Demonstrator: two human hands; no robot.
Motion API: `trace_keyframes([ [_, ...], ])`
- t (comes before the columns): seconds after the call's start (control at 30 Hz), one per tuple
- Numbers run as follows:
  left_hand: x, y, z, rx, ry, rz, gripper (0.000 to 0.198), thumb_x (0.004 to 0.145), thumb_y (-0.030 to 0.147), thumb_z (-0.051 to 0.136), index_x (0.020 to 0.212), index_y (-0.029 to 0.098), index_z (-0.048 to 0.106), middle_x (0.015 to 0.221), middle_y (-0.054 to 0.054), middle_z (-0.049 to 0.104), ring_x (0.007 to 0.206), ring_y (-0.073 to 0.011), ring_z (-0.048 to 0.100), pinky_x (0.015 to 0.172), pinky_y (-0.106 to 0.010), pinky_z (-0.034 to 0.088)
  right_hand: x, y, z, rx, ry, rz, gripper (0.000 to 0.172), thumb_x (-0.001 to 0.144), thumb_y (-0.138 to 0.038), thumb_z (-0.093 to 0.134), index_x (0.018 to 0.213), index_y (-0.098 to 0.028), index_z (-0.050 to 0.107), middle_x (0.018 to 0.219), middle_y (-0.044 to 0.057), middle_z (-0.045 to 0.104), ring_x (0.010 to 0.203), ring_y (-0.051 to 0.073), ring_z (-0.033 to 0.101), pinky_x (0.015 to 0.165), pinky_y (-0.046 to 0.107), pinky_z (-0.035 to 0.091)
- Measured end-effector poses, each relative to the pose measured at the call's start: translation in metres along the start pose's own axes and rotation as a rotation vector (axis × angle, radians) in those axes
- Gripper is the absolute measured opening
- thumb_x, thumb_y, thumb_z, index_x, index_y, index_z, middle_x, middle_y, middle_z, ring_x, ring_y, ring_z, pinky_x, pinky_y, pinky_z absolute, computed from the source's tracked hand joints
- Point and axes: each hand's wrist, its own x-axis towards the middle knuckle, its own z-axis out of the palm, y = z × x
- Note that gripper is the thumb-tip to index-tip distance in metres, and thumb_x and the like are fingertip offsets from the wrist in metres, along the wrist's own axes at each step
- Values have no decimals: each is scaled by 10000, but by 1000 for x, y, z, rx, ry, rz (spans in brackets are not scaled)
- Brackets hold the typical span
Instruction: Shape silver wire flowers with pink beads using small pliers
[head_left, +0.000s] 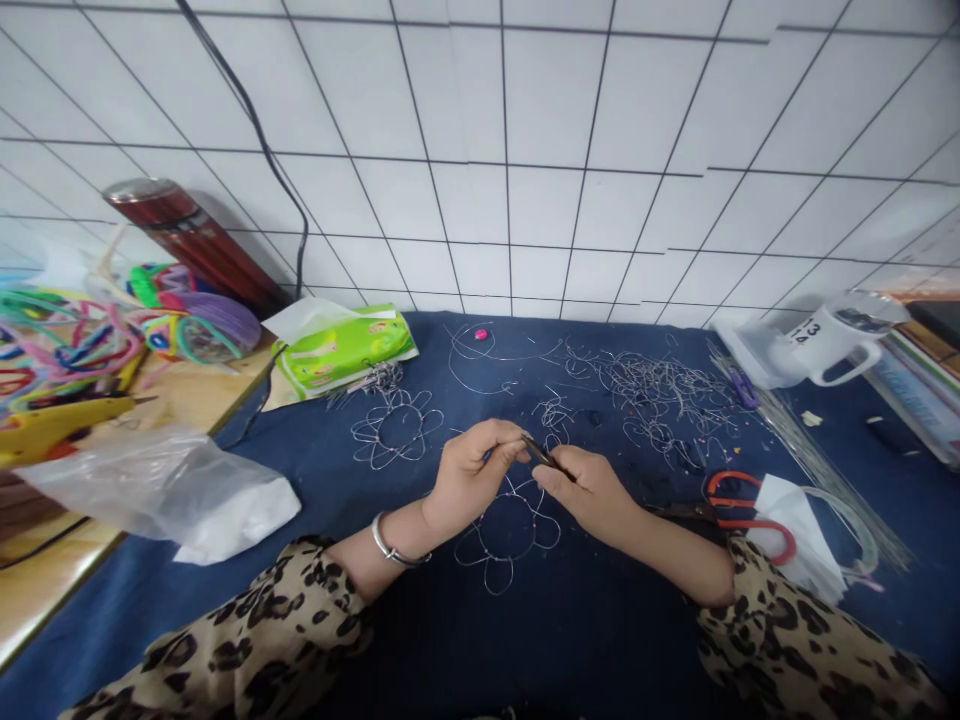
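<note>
A flower shape bent from thin silver wire (507, 540) lies on the dark blue cloth (420, 640) under my hands. My left hand (471, 474) pinches the top of that wire flower between thumb and fingers. My right hand (592, 490) is closed round small dark pliers (541, 456), whose tip points left and meets the wire at my left fingertips. A second finished wire flower (395, 428) lies flat further back on the left.
Loose wire offcuts (652, 395) are scattered behind my hands. Red-handled scissors (739, 502), a white cloth and a white mug (832, 345) sit right. A green tissue pack (345, 350), clear plastic bag (161, 485), red flask (196, 245) and coloured pipe cleaners are left.
</note>
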Motion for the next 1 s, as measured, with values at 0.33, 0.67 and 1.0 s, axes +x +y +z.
trace_keyframes([
  [0.33, 1, -5, -6, 304, -23, 148, 191, 772, 97, 594, 872, 221, 700, 750, -32, 661, 729, -157, 583, 725, -255, 432, -2, -1, 3, 44, -19, 61, 409, 892, -498, 394, 638, -181, 437, 614, -33, 409, 594, 102, 416, 557, 232, 311],
  [0.67, 2, -6, -6, 507, -65, 244, 130, 809, 113, 546, 833, 185, 651, 707, -25, 633, 647, -129, 561, 623, -232, 415, 1, -4, 2, 71, -38, 117, 433, 888, -521, 383, 680, -167, 521, 618, -26, 445, 595, 107, 433, 558, 236, 315],
  [1.0, 2, -6, -6, 632, -79, 341, 109, 839, 118, 510, 792, 165, 596, 664, -4, 591, 612, -108, 534, 590, -224, 422, -1, -3, 5, 101, -54, 128, 439, 898, -520, 366, 692, -169, 533, 613, -29, 432, 589, 104, 426, 556, 235, 309],
])
